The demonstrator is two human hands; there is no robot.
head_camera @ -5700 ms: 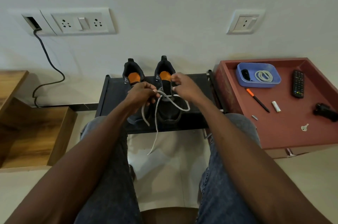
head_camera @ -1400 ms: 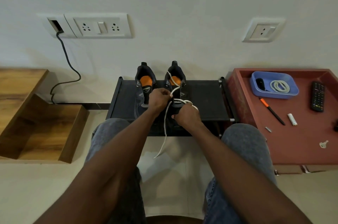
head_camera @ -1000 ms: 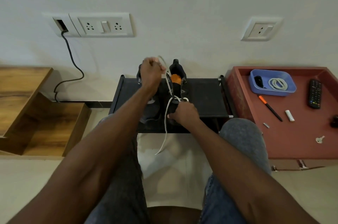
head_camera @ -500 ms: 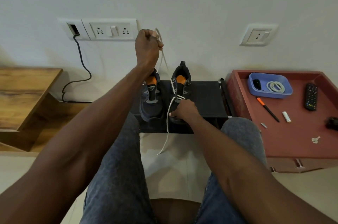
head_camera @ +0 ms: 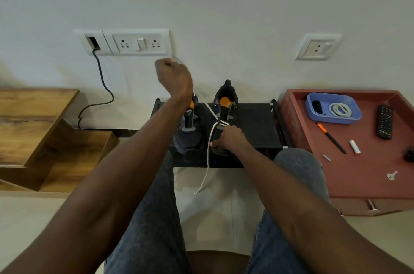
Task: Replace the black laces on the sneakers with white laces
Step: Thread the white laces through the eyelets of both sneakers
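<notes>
— What can't you make out?
— The left hand (head_camera: 173,76) is motion-blurred, so the white lace (head_camera: 208,157) end in its grip barely shows. The right hand (head_camera: 230,139) covers the right sneaker (head_camera: 224,103) toe
— Anything cut off?
— A black object (head_camera: 409,154) at the red tray (head_camera: 363,175) right edge, clipped by the frame
</notes>
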